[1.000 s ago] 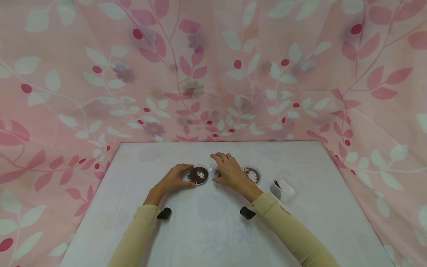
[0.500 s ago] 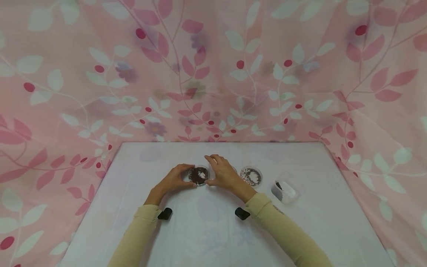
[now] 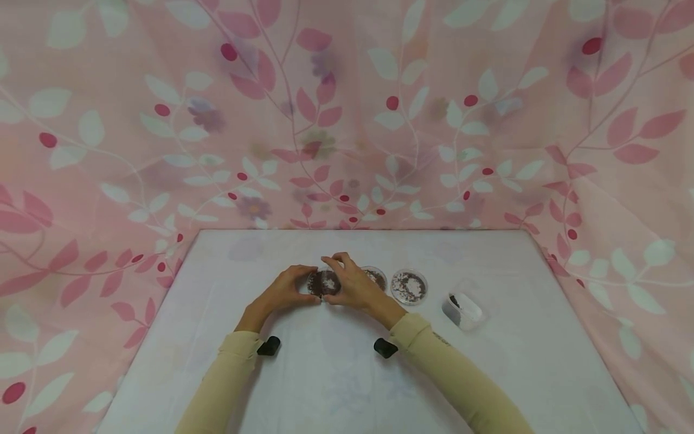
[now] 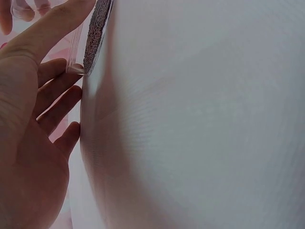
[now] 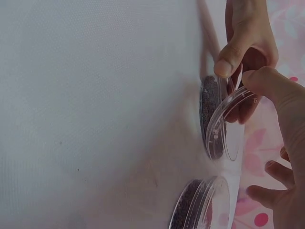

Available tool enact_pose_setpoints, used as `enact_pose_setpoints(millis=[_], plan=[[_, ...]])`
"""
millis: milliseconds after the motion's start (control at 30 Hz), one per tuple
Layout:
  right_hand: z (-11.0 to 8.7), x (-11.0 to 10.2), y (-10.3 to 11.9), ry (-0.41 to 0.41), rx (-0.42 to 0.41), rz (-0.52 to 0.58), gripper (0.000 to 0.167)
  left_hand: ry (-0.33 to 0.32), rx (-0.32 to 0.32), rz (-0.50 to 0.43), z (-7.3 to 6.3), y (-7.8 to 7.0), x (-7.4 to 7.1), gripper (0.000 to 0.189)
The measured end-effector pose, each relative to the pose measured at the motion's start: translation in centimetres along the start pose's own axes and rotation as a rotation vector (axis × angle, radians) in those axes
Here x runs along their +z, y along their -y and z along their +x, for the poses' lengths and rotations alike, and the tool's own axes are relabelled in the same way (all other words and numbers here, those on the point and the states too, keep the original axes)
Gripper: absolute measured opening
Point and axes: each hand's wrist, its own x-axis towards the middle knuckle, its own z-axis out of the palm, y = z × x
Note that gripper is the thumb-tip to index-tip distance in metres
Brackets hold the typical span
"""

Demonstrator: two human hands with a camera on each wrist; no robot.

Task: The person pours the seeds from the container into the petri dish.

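My left hand [image 3: 284,289] grips the leftmost petri dish [image 3: 315,283] at its sides, thumb at the near rim and fingers at the far one. Dark crumbly granules fill this dish around a white patch. My right hand [image 3: 355,286] pinches a clear petri dish lid [image 5: 226,107] by its edge. The right wrist view shows the lid tilted, overlapping the dish's rim; whether they touch I cannot tell. Beside my right hand lies a second petri dish [image 3: 375,276], partly hidden by that hand. Farther right is a third petri dish [image 3: 400,291] of dark granules with white bits.
A clear plastic tub [image 3: 461,310] with something dark inside stands at the right. The white-covered table [image 3: 325,374] ends against a pink leaf-patterned cloth [image 3: 347,120] at the back. Black wrist devices [image 3: 385,348] sit under both sleeves.
My right hand has carried the lid left, from in front of the second dish to over the leftmost one. More of the second dish now shows. The left hand keeps its grip.
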Motion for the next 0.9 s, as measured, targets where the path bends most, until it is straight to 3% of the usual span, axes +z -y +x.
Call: enact_pose_setpoints(millis=[167,400,600,900], plan=[[0.4,0.4,0.1,-0.014,-0.006,0.023,0.085,0.002,0.009,0.006,0.1,0.4,0.0,0.081],[1.1,0.9,0.3,0.038,-0.003,0.039,0.089,0.019,0.004,-0.014,0.0,0.6,-0.1,0.084],[1.6,1.2,0.5,0.070,-0.015,0.039,0.083,0.017,0.000,-0.028,-0.2,0.9,-0.2,0.094],[1.9,2.0,0.6,0.145,-0.006,-0.011,0.081,0.011,0.054,-0.033,-0.1,1.0,0.0,0.089]])
